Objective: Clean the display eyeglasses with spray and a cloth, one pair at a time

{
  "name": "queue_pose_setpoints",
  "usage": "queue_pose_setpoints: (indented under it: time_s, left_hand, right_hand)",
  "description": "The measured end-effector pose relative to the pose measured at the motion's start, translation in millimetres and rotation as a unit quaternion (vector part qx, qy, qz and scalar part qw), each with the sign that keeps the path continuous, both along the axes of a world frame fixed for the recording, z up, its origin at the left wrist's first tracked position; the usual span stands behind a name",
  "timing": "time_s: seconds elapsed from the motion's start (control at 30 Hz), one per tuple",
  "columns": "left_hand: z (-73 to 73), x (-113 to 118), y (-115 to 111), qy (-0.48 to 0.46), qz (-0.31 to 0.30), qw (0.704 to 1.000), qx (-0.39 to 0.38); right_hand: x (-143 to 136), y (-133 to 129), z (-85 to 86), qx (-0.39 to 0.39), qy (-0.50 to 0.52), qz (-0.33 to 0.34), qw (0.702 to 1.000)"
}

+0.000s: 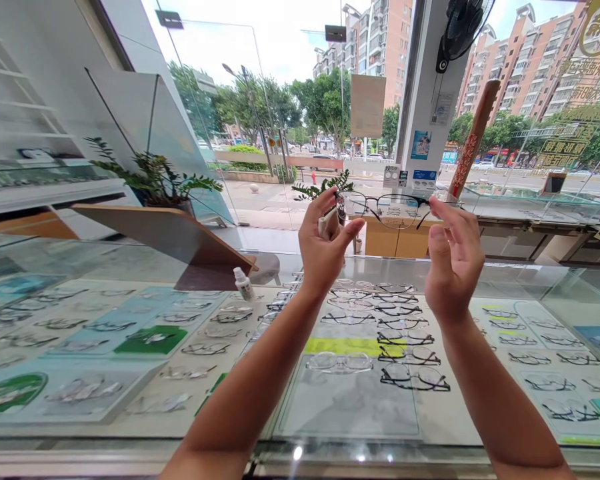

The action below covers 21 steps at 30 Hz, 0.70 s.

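A pair of eyeglasses (379, 199) with a dark upper rim and clear lenses is raised in front of me, above the glass counter. At its left end, the fingertips of my left hand (323, 250) pinch the frame. That hand also has a pale folded cloth (329, 225) tucked against its palm and fingers. The fingers of my right hand (453, 267) hold the right end of the glasses, with the thumb a little below. Through the lenses, the background street and wooden cabinet show.
Under the glass counter (355, 413) lie rows of spectacle frames (407, 333). A small white spray bottle (243, 285) stands left of my left arm, near a tilted wooden-edged board (165, 233). Potted plants (155, 177), a wall fan (463, 30) and large windows are beyond.
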<state>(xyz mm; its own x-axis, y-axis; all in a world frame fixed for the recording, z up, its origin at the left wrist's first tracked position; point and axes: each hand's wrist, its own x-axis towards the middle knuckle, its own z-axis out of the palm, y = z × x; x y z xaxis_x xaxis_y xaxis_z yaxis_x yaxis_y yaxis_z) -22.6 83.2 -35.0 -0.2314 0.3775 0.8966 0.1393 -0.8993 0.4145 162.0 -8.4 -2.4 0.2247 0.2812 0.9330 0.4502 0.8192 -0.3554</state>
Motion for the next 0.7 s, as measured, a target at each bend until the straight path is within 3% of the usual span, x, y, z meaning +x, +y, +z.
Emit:
queue_pose_setpoints:
  time_s: [0.13,0.33,0.7]
  left_hand:
    - [2.6,5.3,-7.7,-0.004,0.034,0.999,0.038]
    - [5.4,12.6,-23.4,-0.027,0.111,0.987,0.115]
    - [7.4,12.1,-30.9,-0.003,0.142,0.984,0.110]
  right_hand:
    - [0.8,1.9,0.8,-0.012,0.031,0.034,0.999]
    - [3.8,9.3,0.6,-0.113,0.105,0.122,0.981]
    - [10.9,13.1,4.7,-0.178,0.155,0.185,0.954]
